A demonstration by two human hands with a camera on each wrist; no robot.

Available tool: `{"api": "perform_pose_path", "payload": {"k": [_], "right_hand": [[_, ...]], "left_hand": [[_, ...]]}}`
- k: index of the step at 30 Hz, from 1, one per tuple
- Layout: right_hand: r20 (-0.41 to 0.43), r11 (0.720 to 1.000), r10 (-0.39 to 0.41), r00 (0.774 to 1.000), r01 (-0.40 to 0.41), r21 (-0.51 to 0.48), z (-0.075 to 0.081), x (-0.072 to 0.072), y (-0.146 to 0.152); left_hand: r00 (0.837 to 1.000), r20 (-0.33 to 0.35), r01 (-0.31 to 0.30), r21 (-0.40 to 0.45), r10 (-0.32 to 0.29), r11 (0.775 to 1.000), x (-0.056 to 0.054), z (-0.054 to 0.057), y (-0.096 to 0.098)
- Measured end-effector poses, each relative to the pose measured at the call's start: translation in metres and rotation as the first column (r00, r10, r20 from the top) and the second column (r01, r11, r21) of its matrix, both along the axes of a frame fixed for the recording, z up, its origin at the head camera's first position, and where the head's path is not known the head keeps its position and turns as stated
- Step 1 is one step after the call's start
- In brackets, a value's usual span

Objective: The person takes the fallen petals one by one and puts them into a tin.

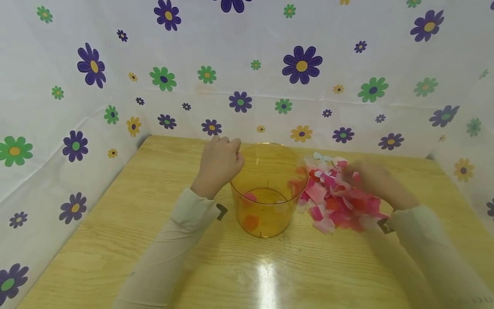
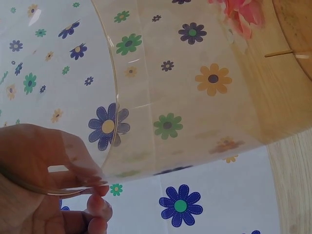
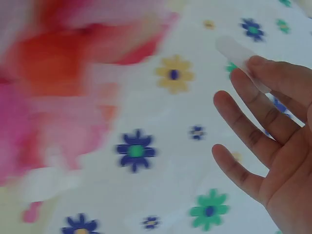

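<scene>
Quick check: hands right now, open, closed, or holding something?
Left hand: closed, holding the amber tub by its rim.
Right hand: pinching a pale petal, other fingers apart.

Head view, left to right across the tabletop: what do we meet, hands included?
Bare left hand → round see-through amber tub with a few petals inside → loose heap of thin pink, red and whitish petals → bare right hand, blurred, overlapping the heap's right side.
</scene>
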State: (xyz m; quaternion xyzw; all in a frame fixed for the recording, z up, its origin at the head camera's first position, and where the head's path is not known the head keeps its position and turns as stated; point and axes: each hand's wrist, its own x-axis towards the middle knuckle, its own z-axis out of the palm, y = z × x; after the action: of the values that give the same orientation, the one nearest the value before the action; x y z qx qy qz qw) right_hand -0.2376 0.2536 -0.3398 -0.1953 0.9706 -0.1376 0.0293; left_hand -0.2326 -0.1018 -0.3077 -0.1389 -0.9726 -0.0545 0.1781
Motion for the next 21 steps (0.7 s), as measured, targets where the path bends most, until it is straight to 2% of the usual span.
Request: {"api": "perform_pose_path", "payload": {"k": [2,4,6,8,10,13,15,17,21], "right_hand": [[-0.108,0.998,0.039,0.993,-0.043,-0.041,0.016,0.002,-0.007],[-0.210,0.991,0.067,0.975,-0.089,-0.096,0.034,0.004,-0.017],[-0.304,0.981,0.105,0.947,-0.149,-0.127,0.051,0.005,-0.032],[-0.360,0.964,0.160,0.919,-0.224,-0.142,0.065,0.007,-0.049],[-0.395,0.944,0.240,0.887,-0.308,-0.119,0.073,0.007,-0.068],[-0.405,0.908,0.371,0.835,-0.418,-0.029,0.075,0.007,-0.095],[-0.381,0.891,0.428,0.819,-0.452,0.029,0.071,0.008,-0.109],[-0.346,0.882,0.462,0.816,-0.465,0.079,0.066,0.009,-0.120],[-0.268,0.874,0.484,0.833,-0.474,0.105,0.059,0.010,-0.127]], "left_hand": [[1.000,0.011,-0.004,-0.001,0.004,1.000,0.000,0.000,0.000],[1.000,0.020,-0.008,-0.003,0.008,1.000,-0.001,0.000,0.001],[1.000,0.027,-0.011,-0.006,0.011,1.000,-0.002,-0.001,0.001],[0.999,0.030,-0.012,-0.012,0.012,1.000,-0.002,0.000,0.001],[0.999,0.030,-0.013,-0.017,0.013,1.000,-0.002,-0.001,0.000],[1.000,0.025,-0.011,-0.009,0.011,1.000,-0.003,-0.001,0.000],[1.000,0.019,-0.009,-0.001,0.009,1.000,-0.003,-0.001,0.000],[1.000,0.015,-0.005,0.007,0.005,1.000,-0.002,-0.001,0.000],[1.000,0.015,-0.004,0.009,0.004,1.000,-0.002,-0.001,0.000]]}}
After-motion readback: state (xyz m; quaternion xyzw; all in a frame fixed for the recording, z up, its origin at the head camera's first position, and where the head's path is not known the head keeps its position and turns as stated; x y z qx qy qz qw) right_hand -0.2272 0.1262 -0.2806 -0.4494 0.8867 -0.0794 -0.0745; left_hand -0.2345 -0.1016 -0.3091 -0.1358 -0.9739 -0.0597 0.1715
